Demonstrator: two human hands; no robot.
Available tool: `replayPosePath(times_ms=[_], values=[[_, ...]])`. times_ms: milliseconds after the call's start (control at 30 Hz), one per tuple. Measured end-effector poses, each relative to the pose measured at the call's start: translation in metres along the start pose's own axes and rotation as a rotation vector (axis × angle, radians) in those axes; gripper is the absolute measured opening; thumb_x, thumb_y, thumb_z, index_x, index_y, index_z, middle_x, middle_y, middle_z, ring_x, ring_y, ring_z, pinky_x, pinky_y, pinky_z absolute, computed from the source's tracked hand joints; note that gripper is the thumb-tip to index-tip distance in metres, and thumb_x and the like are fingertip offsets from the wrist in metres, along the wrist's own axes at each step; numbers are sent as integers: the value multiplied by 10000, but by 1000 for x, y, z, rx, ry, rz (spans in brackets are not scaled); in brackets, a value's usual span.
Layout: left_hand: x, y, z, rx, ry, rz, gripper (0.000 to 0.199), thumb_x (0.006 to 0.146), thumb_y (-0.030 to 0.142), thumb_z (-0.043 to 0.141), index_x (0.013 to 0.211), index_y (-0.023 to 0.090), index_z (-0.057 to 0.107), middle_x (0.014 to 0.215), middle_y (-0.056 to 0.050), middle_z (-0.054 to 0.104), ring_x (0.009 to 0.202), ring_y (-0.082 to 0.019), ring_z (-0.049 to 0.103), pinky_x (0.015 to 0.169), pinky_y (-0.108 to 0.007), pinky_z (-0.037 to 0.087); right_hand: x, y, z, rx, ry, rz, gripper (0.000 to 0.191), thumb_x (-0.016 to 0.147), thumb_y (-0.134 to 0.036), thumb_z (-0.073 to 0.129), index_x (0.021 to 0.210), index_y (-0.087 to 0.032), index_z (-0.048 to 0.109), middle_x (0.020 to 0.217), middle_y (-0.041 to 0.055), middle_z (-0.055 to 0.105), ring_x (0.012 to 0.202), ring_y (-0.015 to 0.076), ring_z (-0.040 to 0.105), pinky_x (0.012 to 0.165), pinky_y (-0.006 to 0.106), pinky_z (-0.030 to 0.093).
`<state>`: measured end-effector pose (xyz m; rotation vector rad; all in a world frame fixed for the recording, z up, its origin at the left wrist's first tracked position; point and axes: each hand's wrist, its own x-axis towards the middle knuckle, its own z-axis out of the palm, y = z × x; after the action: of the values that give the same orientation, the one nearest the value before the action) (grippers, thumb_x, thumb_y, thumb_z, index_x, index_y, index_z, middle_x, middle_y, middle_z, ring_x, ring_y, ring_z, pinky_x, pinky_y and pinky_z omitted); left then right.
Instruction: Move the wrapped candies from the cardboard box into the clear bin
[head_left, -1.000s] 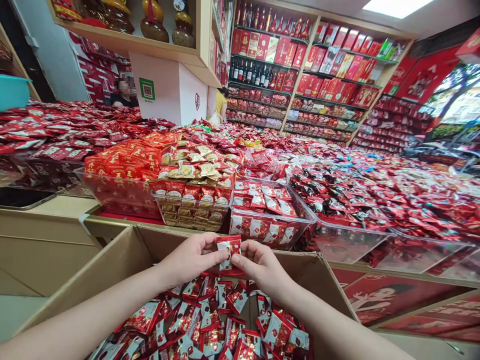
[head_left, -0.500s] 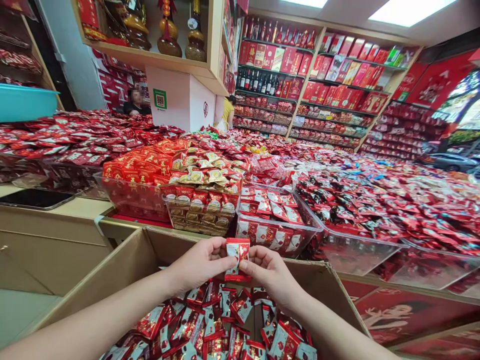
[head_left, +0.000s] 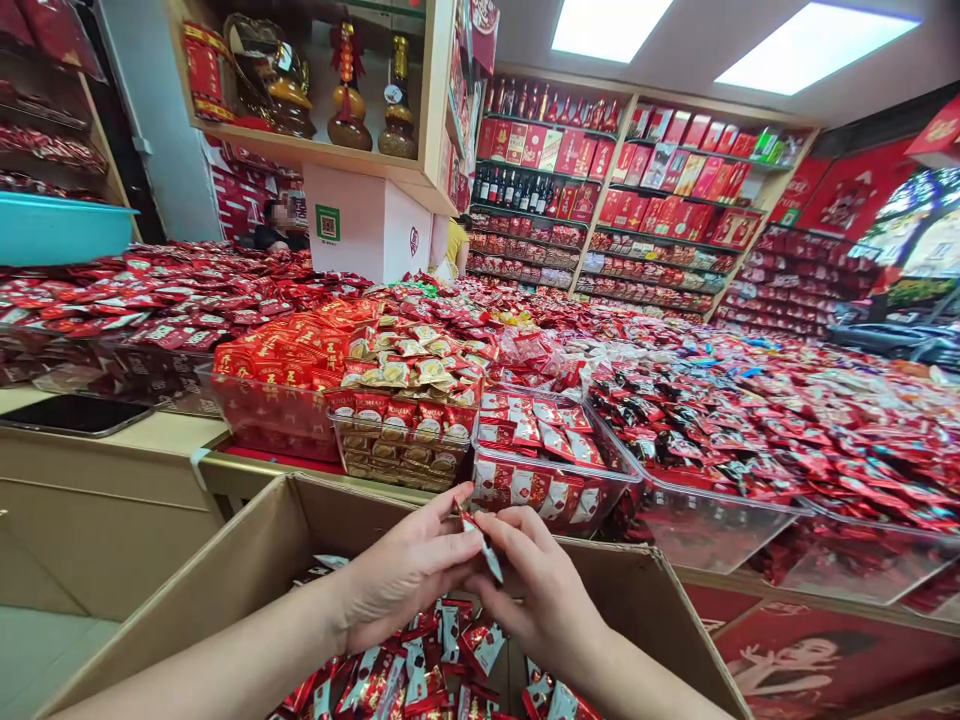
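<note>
The fingers of the left hand [head_left: 409,575] and right hand [head_left: 547,585] were closed on a small red-and-white foil packet [head_left: 492,562]; a brown cardboard wall [head_left: 611,570] stood before a clear plastic bin [head_left: 555,464].

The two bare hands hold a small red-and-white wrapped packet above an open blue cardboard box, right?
No, the head view shows that open cardboard box is brown. Left hand and right hand do hold the packet above it.
</note>
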<state>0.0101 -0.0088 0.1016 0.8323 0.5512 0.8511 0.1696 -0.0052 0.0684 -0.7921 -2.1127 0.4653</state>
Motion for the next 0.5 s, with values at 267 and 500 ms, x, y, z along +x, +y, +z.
replayPosePath(times_ms=[267,500], values=[[4,7,-1,-119,75,-28,610,664,-42,377,1230,154,265,928,-56,590,860,-136,552,856,-312,353,-4,1,-5,-94,-48,-40,510,688,-244,574,1141,-212,339,1147,109,342,1073,195,379,853,308,403],[7,8,-7,-86,41,-41,694,559,-61,366,1207,185,332,935,-33,591,841,-124,544,821,-273,356,-4,9,-2,-109,-41,-37,439,713,-156,506,1122,-204,356,1150,108,373,1067,183,401,846,310,412]])
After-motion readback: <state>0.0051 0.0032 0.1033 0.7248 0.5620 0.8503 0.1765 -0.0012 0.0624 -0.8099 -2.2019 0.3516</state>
